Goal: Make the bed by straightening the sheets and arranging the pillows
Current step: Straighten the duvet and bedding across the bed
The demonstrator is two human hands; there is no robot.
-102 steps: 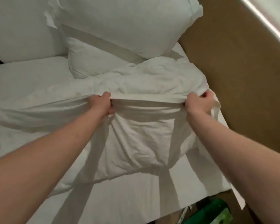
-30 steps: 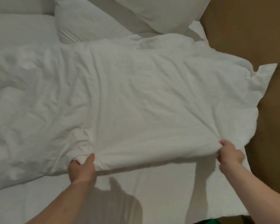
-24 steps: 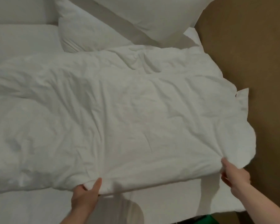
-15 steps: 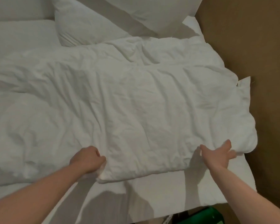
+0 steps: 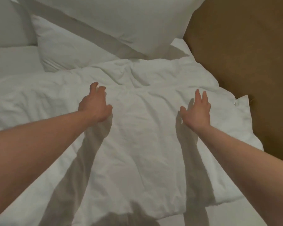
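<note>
The bed's white bottom sheet carries a wrinkled white duvet spread across the centre, a lower pillow at 11 o'clock with an upper pillow leaning over it at 12 o'clock, and brown floor at 2 o'clock.

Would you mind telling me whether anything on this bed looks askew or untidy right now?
Yes. The duvet is creased, most heavily near the pillows, and its right corner flap sticks out past the bed edge over the brown floor. Both hands, left hand and right hand, are over it.
</note>
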